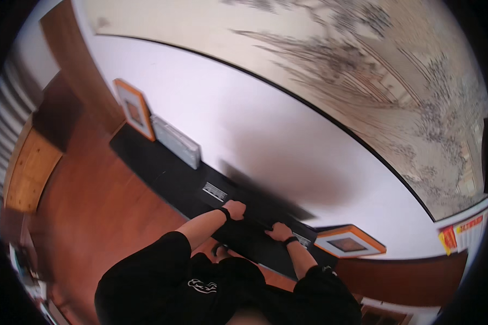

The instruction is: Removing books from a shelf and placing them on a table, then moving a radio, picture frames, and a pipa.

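A long black surface (162,178) runs along the white wall in front of me. My left hand (235,209) is over its middle, knuckles up and fingers curled, beside a grey-and-white printed panel (214,191). Farther right, my right hand (280,231) is also curled over the black surface, with a similar pale panel (301,240) just past its wrist. A dark, blurred band (264,191) stretches along the wall side beyond both hands. My fingertips are hidden against the black, so whether they grip anything is unclear.
An orange-framed picture (134,109) and a grey, box-like object (177,140) lean at the left end. Another orange-framed picture (351,242) stands at the right. Above hangs a large landscape painting (329,73). A wooden bench-like piece (32,170) sits on the reddish floor (105,211).
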`<action>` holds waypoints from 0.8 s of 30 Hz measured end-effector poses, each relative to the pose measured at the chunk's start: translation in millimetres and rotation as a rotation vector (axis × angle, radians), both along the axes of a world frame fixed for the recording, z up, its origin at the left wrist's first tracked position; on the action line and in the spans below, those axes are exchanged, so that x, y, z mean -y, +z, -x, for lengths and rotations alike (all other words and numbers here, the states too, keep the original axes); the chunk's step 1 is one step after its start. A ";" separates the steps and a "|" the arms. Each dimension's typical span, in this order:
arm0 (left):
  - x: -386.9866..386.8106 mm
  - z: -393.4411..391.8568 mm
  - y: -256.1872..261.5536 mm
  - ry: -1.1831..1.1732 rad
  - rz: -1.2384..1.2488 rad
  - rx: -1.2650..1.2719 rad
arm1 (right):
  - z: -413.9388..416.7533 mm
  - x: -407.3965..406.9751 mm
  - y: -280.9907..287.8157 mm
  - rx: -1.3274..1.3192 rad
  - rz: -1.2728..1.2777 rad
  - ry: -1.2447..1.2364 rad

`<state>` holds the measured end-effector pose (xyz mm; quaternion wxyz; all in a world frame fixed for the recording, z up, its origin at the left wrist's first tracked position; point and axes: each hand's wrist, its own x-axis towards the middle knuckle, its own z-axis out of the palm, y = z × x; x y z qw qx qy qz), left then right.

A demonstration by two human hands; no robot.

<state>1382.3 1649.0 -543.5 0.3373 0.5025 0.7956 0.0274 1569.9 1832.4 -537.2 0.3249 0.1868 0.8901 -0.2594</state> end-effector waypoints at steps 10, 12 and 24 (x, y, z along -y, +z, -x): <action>188.7 -107.3 53.1 0.256 -0.130 0.118 | -35.2 123.5 85.8 -0.179 -0.076 0.259; 239.8 -143.6 64.1 0.307 -0.121 0.147 | -41.1 162.7 94.9 -0.160 -0.071 0.361; 456.8 -384.7 122.2 1.178 -0.116 0.092 | -44.2 401.1 109.1 -0.327 0.109 1.304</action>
